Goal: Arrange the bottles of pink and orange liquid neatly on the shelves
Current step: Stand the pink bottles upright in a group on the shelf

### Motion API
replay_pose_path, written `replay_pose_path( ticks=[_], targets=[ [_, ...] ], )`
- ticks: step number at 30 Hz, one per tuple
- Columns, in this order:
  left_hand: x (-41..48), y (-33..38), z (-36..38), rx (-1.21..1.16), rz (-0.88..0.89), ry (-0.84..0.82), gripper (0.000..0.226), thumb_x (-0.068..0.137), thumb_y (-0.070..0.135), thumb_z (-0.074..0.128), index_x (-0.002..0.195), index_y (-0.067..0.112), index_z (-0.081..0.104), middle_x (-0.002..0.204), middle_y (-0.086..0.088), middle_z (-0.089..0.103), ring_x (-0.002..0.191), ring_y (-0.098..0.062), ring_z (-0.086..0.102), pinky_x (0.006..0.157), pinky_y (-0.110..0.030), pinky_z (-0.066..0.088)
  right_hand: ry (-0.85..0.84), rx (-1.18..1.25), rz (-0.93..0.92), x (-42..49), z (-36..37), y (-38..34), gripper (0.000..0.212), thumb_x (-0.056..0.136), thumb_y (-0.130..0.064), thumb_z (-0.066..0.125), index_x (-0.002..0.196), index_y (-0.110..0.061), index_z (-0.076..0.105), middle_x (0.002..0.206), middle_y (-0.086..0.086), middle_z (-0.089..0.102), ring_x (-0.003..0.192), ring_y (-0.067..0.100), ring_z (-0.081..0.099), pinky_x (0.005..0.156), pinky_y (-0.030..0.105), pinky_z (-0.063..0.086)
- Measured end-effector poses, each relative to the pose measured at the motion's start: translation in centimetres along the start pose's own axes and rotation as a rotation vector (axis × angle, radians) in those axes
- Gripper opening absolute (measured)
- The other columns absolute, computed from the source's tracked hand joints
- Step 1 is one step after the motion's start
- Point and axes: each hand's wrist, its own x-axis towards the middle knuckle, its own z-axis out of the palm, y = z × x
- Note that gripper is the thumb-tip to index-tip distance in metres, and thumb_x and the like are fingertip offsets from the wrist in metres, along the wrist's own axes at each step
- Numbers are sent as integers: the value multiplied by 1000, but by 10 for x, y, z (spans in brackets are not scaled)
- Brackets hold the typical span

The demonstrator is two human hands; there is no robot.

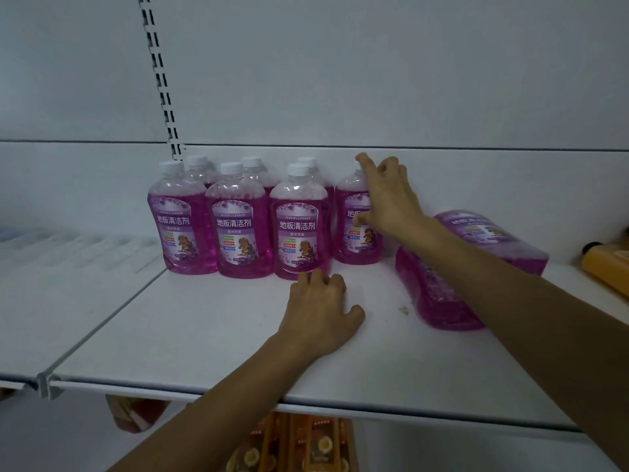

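Several upright pink floor-cleaner bottles (238, 229) with white caps stand in two rows at the back of the white shelf (190, 328). My right hand (388, 202) holds the rightmost upright pink bottle (350, 240), with the thumb on its label and the fingers over its shoulder and cap. My left hand (320, 315) rests on the shelf just in front of the third front bottle (299, 233), fingers bent and holding nothing. Pink bottles lying on their sides (476, 267) are at the right, under my right forearm. An orange bottle (609, 264) lies at the far right edge.
A slotted upright (160, 80) runs up the back panel. The adjoining shelf (51, 284) lies to the left. Orange-labelled packs (292, 447) show on the level below the shelf's front edge. A few small crumbs (404, 310) lie on the shelf.
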Motion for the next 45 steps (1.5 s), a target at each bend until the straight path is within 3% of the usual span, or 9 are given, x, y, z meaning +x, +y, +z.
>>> replay_pose_path(
  ticks=[7, 12, 18, 22, 25, 28, 31, 38, 45],
  targets=[
    [-5, 4, -7, -32, 126, 58, 41, 92, 35, 48, 128, 16, 50, 125, -4, 50, 114, -20, 42, 95, -28, 31, -135, 119, -22, -9, -25, 9, 103, 80, -29, 74, 152, -20, 0, 137, 19, 32, 126, 32, 35, 101, 36, 35],
    [-2, 14, -19, -146, 122, 90, 48, 94, 39, 46, 135, 15, 38, 133, -4, 46, 121, -21, 41, 102, -31, 32, -127, 80, 110, -10, -69, 50, 83, 83, -38, 69, 148, -13, 23, 146, 19, 36, 134, 33, 35, 105, 39, 33],
    [18, 62, -36, -339, 215, 108, 52, 92, 46, 47, 131, 11, 47, 133, -6, 48, 125, -20, 40, 105, -36, 35, -88, -120, 105, -43, -86, 97, 53, 90, -38, 58, 134, -12, 45, 125, 11, 59, 113, 29, 54, 90, 39, 43],
    [31, 92, -31, -499, 216, 76, 51, 89, 49, 53, 122, 10, 57, 130, -5, 52, 124, -19, 43, 102, -32, 35, -231, 41, 285, -56, -82, 105, 69, 88, -57, 51, 141, -14, 36, 140, 16, 47, 126, 31, 46, 102, 42, 38],
    [36, 111, -16, -605, 130, 3, 68, 73, 75, 46, 105, 18, 65, 113, -7, 64, 106, -24, 59, 95, -41, 47, -436, 182, 433, -59, -73, 109, 86, 85, -70, 39, 148, -14, 24, 153, 12, 29, 137, 30, 35, 109, 42, 29],
    [38, 118, 7, -485, 73, -5, 73, 74, 77, 43, 114, 19, 60, 126, -10, 52, 120, -26, 46, 102, -43, 41, -477, 260, 436, -55, -67, 113, 73, 80, -71, 47, 124, -14, 55, 126, 11, 60, 105, 25, 61, 97, 40, 45],
    [36, 118, 12, -425, 70, 19, 63, 84, 64, 45, 121, 14, 56, 137, -11, 41, 131, -26, 32, 108, -39, 32, -425, 284, 431, -54, -66, 116, 69, 74, -72, 52, 109, -13, 62, 108, 7, 65, 91, 23, 63, 85, 36, 49],
    [38, 125, 3, -660, 41, 89, 64, 53, 68, 47, 95, 23, 63, 103, -4, 61, 102, -23, 56, 91, -42, 49, -120, 503, 381, -66, -72, 103, 48, 82, -47, 65, 117, -19, 46, 104, 0, 58, 80, 9, 57, 61, 22, 43],
    [26, 123, -20, -952, 125, 262, 82, 75, 37, 75, 139, 23, 25, 115, 8, 57, 95, -6, 61, 75, -14, 51, 232, 701, 226, -62, -99, 59, 71, 71, -36, 80, 125, -18, 38, 103, -5, 54, 79, 4, 58, 57, 5, 44]
  ],
)
